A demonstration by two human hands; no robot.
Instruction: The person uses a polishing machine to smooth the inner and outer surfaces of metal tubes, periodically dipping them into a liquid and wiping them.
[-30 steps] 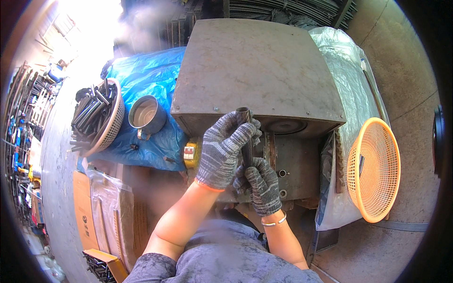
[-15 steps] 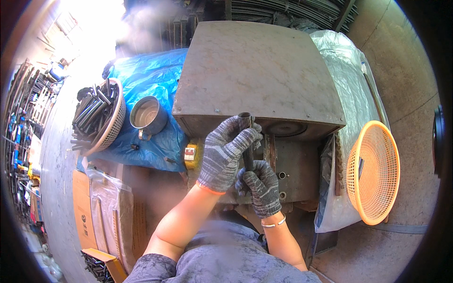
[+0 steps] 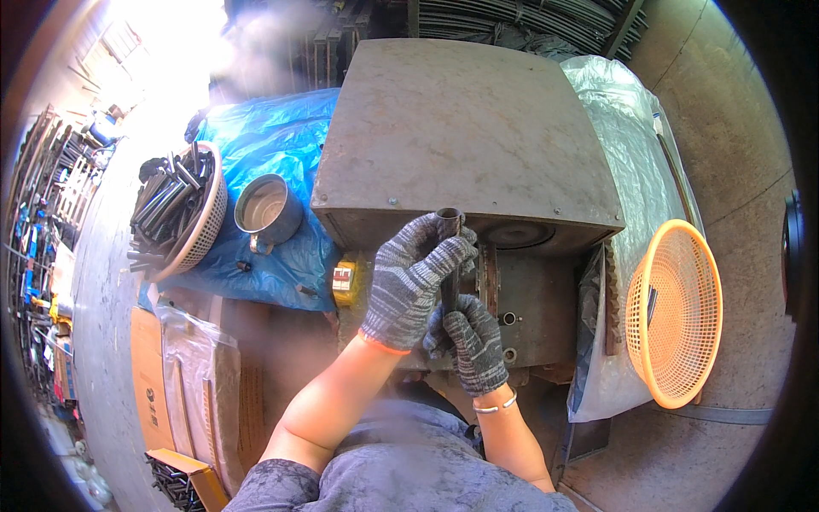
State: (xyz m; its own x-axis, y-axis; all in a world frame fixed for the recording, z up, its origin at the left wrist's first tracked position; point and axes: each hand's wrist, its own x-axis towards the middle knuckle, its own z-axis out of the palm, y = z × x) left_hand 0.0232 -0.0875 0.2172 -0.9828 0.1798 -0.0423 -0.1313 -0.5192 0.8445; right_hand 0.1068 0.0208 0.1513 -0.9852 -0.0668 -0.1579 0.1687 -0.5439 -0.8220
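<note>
1. Fingers (image 3: pixel 444 256) of your left hand (image 3: pixel 409 286) stayed curled shut around the dark metal tube (image 3: pixel 449 224), barely shifted.
2. Your right hand (image 3: pixel 473 341) still clenched the tube's lower end, just below, against the machine (image 3: pixel 478 128).

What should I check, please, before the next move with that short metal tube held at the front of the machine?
1. Left hand wrapped around the upper tube: ok.
2. Right hand gripping the tube lower down: ok.
3. Both hands gloved: ok.
4. Tube standing roughly upright at the machine front: ok.
5. Tube's lower end seated in the machine: cannot tell, hidden by the hands.
6. Orange basket at the right, apart from the hands: ok.
</note>
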